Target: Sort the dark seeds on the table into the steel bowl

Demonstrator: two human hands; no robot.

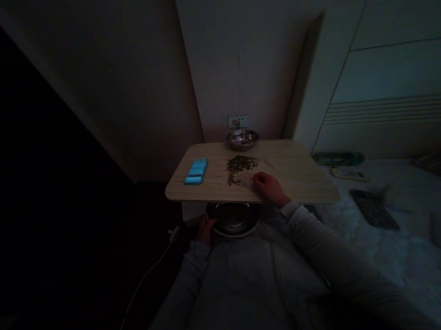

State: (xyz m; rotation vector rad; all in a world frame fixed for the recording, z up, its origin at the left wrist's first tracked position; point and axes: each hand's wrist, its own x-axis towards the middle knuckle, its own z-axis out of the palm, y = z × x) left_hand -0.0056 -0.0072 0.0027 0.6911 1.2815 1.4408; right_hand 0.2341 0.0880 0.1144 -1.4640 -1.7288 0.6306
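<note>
My left hand (205,230) grips the left rim of a shiny metal basin (234,220), which sits at my lap just under the table's front edge. Over the wooden tabletop (299,180), my right hand (268,188) is closed, its fingertips pinching a thin, pale translucent piece (245,178). What that piece is cannot be made out in the dim light. Just left of and beyond those fingers, small dark green beans or seeds (243,162) lie scattered in a loose patch, with a few strays toward the left.
A second metal bowl (242,139) stands at the table's back edge, below a wall socket (238,121). On the left lies a phone with a lit blue screen (196,172). A bed (359,226) is at right; a white cable (145,276) hangs at lower left.
</note>
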